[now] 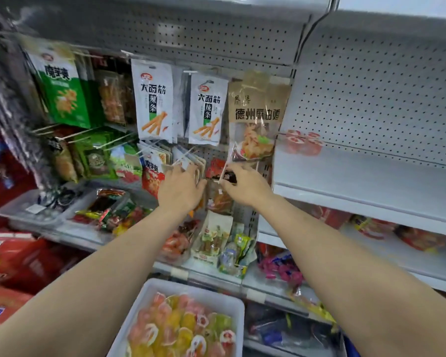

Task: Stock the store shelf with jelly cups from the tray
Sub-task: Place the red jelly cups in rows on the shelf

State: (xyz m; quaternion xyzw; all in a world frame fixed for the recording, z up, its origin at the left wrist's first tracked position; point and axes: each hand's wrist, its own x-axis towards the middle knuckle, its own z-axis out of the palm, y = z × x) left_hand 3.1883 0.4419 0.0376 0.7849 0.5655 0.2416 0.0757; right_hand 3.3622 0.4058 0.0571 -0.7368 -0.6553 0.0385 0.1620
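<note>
A white tray point(150, 295) at the bottom centre holds several jelly cups point(180, 328) in red, yellow and green. A few red jelly cups point(304, 144) stand at the back left of the white shelf point(371, 186) on the right. Both hands reach to the hanging snack packs on the pegboard. My left hand point(182, 190) touches the packs on a peg, fingers spread. My right hand point(242, 185) pinches a small dark snack packet point(229, 176) by a white peg.
Hanging snack bags point(153, 101) fill the pegboard above the hands. Clear bins of wrapped snacks point(108, 210) sit on the lower left shelf. Red boxes point(16, 258) are stacked at far left. More packets point(371, 228) lie under the right shelf.
</note>
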